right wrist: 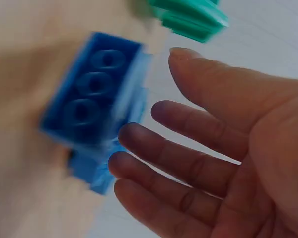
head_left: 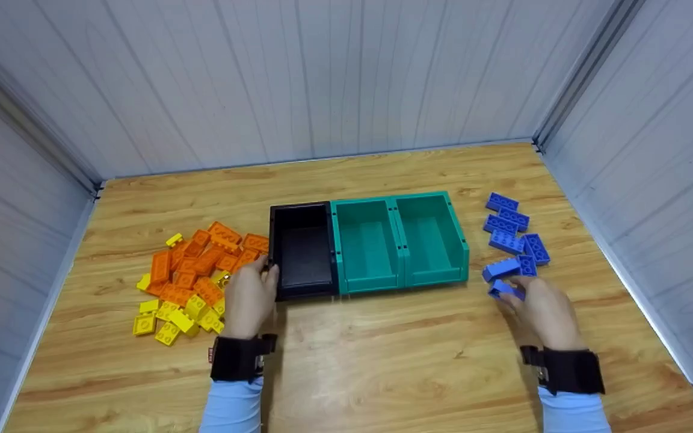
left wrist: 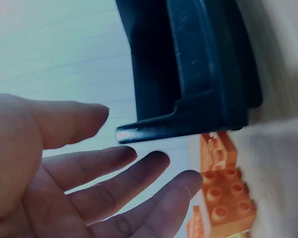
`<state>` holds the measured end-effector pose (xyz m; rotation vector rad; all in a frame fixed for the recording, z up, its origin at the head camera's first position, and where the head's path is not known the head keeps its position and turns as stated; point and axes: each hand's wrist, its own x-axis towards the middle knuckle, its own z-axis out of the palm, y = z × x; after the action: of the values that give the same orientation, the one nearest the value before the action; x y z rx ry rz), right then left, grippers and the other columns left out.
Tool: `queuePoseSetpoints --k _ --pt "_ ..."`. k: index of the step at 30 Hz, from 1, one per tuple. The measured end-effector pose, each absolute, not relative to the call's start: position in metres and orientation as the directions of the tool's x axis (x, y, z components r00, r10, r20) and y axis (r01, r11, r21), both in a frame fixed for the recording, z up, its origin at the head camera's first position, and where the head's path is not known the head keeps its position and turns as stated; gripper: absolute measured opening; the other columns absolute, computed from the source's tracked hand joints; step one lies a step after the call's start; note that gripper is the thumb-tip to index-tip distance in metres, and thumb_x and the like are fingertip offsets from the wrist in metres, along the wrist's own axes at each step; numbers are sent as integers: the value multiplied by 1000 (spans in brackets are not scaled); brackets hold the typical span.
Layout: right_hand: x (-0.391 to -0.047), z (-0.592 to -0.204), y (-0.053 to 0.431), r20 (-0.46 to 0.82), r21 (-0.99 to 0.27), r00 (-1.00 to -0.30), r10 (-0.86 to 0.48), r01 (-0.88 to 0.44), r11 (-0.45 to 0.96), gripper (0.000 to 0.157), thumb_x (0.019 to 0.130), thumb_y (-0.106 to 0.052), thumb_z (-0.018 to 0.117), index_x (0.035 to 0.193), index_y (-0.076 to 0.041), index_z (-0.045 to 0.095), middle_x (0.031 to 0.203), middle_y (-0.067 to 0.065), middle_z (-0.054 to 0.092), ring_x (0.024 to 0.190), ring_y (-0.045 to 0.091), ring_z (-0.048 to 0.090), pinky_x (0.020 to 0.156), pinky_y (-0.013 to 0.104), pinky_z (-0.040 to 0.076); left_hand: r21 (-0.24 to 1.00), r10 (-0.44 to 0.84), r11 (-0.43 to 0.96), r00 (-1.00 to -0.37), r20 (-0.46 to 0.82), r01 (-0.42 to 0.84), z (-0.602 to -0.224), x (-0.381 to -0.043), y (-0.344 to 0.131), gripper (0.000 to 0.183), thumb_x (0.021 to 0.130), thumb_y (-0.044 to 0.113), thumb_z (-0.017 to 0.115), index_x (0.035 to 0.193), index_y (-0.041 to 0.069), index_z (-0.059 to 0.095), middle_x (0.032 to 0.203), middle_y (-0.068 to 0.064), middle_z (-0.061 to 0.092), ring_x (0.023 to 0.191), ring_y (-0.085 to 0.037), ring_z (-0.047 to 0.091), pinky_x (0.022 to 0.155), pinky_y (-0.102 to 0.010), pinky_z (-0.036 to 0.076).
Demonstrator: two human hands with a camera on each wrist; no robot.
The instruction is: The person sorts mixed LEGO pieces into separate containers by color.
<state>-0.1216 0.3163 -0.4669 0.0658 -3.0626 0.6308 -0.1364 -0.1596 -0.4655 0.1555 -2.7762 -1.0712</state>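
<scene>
At the left end of the bin row, my left hand [head_left: 250, 297] is beside the black bin [head_left: 303, 294]. The left wrist view shows its thumb and relaxed fingers on either side of the bin's rim [left wrist: 154, 128], apart from it. Orange bricks [left wrist: 223, 198] lie just past those fingertips. My right hand [head_left: 544, 310] reaches to the nearest blue brick [head_left: 506, 290] on the right. In the right wrist view this brick [right wrist: 92, 89] shows its hollow underside, and the thumb and loosely bent fingers are spread next to it without gripping.
Two green bins [head_left: 403, 282] stand joined in line with the black one. A pile of orange bricks [head_left: 205, 261] with yellow bricks [head_left: 184, 323] in front lies at the left. Several more blue bricks [head_left: 507, 240] run back along the right. Pale panel walls [head_left: 334, 78] enclose the wooden table [head_left: 382, 361].
</scene>
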Motion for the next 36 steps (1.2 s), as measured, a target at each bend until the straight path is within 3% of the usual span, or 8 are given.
queuePoseSetpoints --k 3,9,12,18,24,29,36 --pt "-120 -476 318 -10 -398 -999 -33 -26 917 42 89 -14 74 122 11 63 112 33 64 90 47 65 72 56 53 685 -175 727 -978 111 -52 -469 -137 -160 40 100 17 59 130 -9 59 116 -28 66 76 -34 66 71 -48 52" --pt "-126 -487 316 -56 -402 -997 -48 -22 915 41 89 -11 74 122 12 62 107 33 65 89 46 65 75 56 52 698 -205 714 -968 144 -47 -471 -139 -164 36 99 14 61 126 -10 62 111 -28 67 73 -32 68 64 -45 53" --pt "-126 -485 315 -52 -401 -997 -50 -25 916 40 90 -10 73 120 13 62 105 32 66 86 43 66 72 55 53 707 -205 706 -969 135 -51 -471 -138 -164 36 99 13 62 124 -11 62 110 -29 68 77 -34 69 67 -46 55" --pt "-131 -459 309 123 -424 -990 -65 -111 899 38 86 -7 76 115 14 64 95 31 67 67 31 62 56 45 51 712 -211 700 -969 131 -56 -472 -138 -163 34 97 11 64 122 -12 63 111 -29 67 88 -38 70 75 -49 56" --pt "-165 -423 280 251 -395 -951 -182 -272 878 31 83 -5 78 108 12 68 96 29 67 79 38 63 67 52 52 707 -196 705 -973 118 -56 -474 -138 -160 34 97 10 64 122 -13 63 112 -29 66 90 -38 69 75 -47 56" --pt "-214 -403 246 166 -350 -941 -296 -337 874 25 87 -5 74 107 9 69 99 25 69 87 38 65 76 53 53 716 -194 696 -975 112 -56 -472 -139 -158 35 97 10 65 124 -11 63 111 -28 68 75 -31 69 64 -42 54" --pt "-263 -409 202 -57 -263 -926 -373 -347 900 25 85 -1 73 108 7 68 101 23 69 90 37 66 79 48 55 698 -183 715 -974 132 -39 -474 -139 -157 34 96 9 66 123 -12 63 109 -29 68 81 -35 70 68 -45 56"
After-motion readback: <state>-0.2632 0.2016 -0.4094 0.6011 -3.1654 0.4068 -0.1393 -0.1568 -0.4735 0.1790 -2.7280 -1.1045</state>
